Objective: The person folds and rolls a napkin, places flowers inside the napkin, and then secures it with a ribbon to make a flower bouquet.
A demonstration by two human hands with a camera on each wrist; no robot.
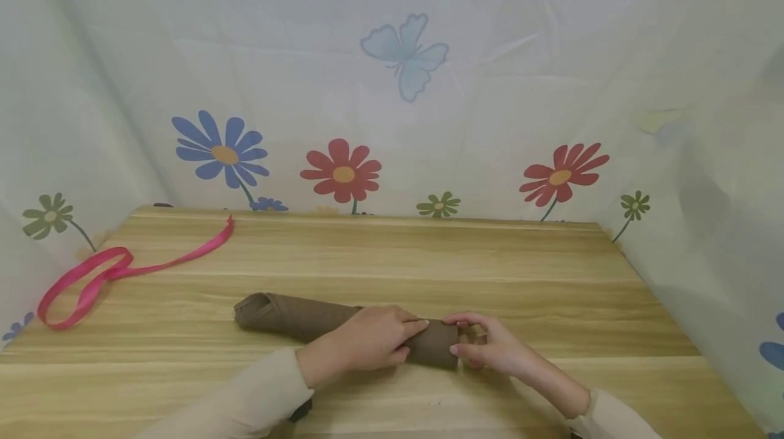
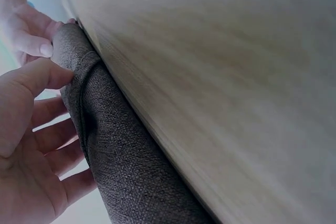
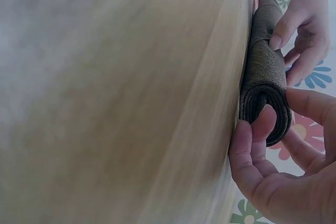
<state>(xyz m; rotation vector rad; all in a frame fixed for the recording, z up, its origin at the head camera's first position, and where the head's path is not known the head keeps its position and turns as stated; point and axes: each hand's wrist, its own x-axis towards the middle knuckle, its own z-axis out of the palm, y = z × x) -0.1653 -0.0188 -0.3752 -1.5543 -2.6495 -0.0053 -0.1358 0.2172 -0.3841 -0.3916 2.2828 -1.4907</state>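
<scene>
A dark brown rolled cloth [image 1: 288, 315] lies lengthwise on the wooden table. Its left end is looser, with a folded flap, while the right wrist view shows tight spiral layers in the other end of the roll [image 3: 262, 72]. My left hand [image 1: 373, 337] grips the roll right of its middle, thumb on the near side and fingers over the top. In the left wrist view, that thumb presses beside a fabric edge on the roll [image 2: 126, 145]. My right hand [image 1: 496, 347] holds the right end between thumb and fingers, one fingertip at the spiral opening.
A pink ribbon [image 1: 177, 258] lies looped on the left of the wooden table [image 1: 490, 255]. A pale sheet [image 1: 294, 71] printed with flowers and a butterfly rises behind the table and along both sides. Something small and black [image 1: 300, 410] shows under the left sleeve.
</scene>
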